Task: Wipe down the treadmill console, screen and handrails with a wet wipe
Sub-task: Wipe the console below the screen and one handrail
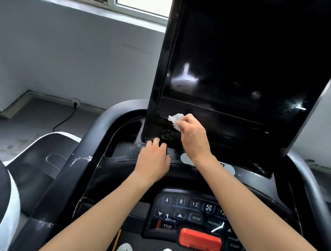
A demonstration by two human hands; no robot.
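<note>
Count: 1 wipe in right hand; left hand on console.

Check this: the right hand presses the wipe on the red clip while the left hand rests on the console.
Wrong spot: the head view shows the right hand pressing the wipe on the panel below the screen; the left hand rests on the console.
</note>
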